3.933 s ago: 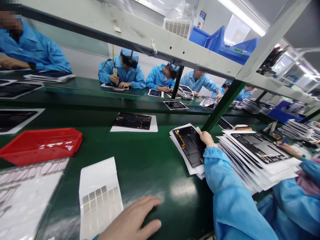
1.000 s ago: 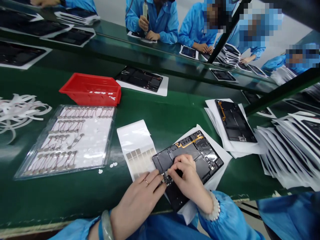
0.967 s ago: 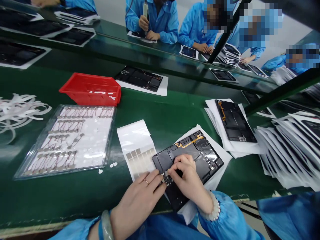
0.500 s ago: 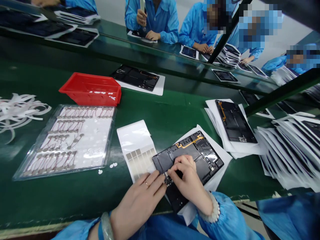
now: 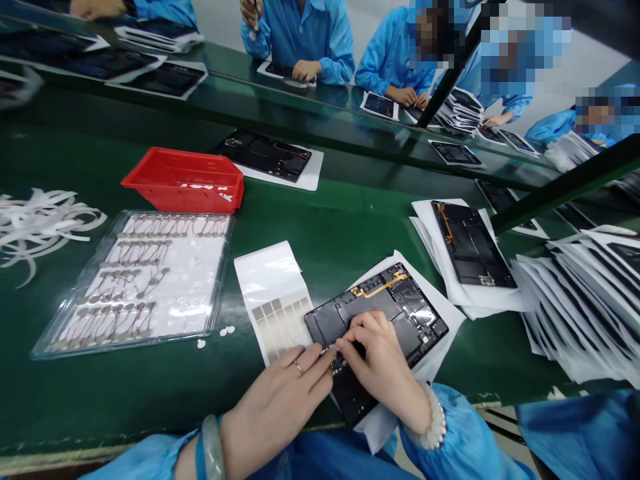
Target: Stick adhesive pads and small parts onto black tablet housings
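Observation:
A black tablet housing (image 5: pixel 373 313) with a gold flex cable (image 5: pixel 383 285) lies tilted on white paper in front of me. My left hand (image 5: pixel 285 400) rests with fingers stretched out across its left edge. Over the housing, my right hand (image 5: pixel 375 360) has thumb and index finger pinched at a small spot beside my left fingertips. What they pinch, if anything, is hidden. Just left of the housing is a white sheet (image 5: pixel 265 270) bearing grey rectangular stickers (image 5: pixel 280 323).
A clear tray (image 5: pixel 200 270) of wired coin-shaped parts and a red bin (image 5: pixel 185 180) stand left, near white strips (image 5: pixel 45 220). More housings lie behind (image 5: pixel 270 157) and right (image 5: pixel 473 243), beside a papered stack (image 5: pixel 575 307). Co-workers sit across; a green post (image 5: pixel 565 183) slants at right.
My left fingers have shifted slightly toward my right fingertips. The back housing has slid left, and another item has appeared at far left. A co-worker's raised hand has moved up and left.

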`<state>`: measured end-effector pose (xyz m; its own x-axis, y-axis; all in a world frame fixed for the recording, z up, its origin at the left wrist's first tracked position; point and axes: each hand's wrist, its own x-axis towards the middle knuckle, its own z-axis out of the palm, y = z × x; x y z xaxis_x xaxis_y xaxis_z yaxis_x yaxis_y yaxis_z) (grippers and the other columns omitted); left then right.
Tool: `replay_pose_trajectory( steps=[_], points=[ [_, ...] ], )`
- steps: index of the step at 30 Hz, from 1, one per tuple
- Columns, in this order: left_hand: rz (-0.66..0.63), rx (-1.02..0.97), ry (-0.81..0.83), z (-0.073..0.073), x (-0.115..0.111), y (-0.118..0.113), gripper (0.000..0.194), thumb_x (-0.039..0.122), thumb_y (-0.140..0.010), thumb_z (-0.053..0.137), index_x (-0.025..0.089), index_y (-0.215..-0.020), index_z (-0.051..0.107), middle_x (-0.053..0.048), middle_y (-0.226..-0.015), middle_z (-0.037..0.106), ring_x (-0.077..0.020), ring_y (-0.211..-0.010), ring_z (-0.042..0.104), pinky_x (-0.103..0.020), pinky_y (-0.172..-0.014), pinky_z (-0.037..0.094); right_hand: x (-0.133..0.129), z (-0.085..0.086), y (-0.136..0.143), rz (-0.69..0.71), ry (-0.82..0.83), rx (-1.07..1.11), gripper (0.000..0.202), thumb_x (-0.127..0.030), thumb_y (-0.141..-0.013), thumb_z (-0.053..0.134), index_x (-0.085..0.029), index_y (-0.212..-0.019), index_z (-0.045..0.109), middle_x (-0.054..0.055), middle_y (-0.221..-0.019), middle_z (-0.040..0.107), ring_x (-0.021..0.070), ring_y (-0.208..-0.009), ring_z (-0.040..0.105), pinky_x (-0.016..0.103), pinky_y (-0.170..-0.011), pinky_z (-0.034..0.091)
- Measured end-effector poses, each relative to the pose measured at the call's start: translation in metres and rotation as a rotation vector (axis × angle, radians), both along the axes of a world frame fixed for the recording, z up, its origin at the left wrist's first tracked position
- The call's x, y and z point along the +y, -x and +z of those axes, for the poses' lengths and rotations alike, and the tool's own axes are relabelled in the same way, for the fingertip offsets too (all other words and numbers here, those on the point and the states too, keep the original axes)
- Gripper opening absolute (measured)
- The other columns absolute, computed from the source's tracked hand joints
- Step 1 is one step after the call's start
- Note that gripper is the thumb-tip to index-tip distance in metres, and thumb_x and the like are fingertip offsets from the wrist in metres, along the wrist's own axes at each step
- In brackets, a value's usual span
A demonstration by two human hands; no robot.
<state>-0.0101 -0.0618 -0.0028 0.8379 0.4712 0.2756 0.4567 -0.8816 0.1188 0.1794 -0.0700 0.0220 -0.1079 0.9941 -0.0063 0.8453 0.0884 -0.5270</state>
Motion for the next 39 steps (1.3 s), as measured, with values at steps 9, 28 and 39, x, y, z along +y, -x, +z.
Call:
replay_pose_trajectory(
  steps=[9, 28, 39],
  points=[
    [-0.118, -0.020, 0.161, 0.015, 0.027, -0.004, 0.009, 0.030, -0.088, 0.058, 0.020, -0.089, 0.059, 0.001, -0.104, 0.066, -0.0193, -0.100, 0.056, -0.032, -0.086, 0.039, 0.014, -0.008, -0.039, -0.027, -0.160, 0.055, 0.016, -0.026, -0.092, 0.048, -0.020, -0.104, 0.057, 0.008, -0.100, 0.061, 0.0224, -0.096, 0.056, 0.039, -0.085, 0.045],
    [-0.180, -0.041, 0.431, 0.019, 0.048, -0.007, 0.013, 0.032, -0.086, 0.062, 0.022, -0.091, 0.054, 0.003, -0.103, 0.065, -0.0185, -0.100, 0.053, -0.032, -0.086, 0.034, 0.016, -0.013, -0.039, 0.013, -0.103, 0.037, 0.012, -0.025, -0.093, 0.048, -0.021, -0.093, 0.060, 0.006, -0.092, 0.060, 0.0209, -0.089, 0.052, 0.037, -0.080, 0.039],
    [-0.060, -0.033, 0.233, 0.012, 0.018, -0.006, 0.040, 0.057, -0.084, 0.057, 0.020, -0.099, 0.057, -0.002, -0.129, 0.057, -0.0207, -0.119, 0.049, -0.033, -0.100, 0.033, 0.014, -0.019, -0.042, 0.051, -0.143, 0.009, 0.014, -0.026, -0.093, 0.047, -0.021, -0.090, 0.060, 0.006, -0.090, 0.061, 0.0220, -0.087, 0.054, 0.037, -0.079, 0.041]
  ],
)
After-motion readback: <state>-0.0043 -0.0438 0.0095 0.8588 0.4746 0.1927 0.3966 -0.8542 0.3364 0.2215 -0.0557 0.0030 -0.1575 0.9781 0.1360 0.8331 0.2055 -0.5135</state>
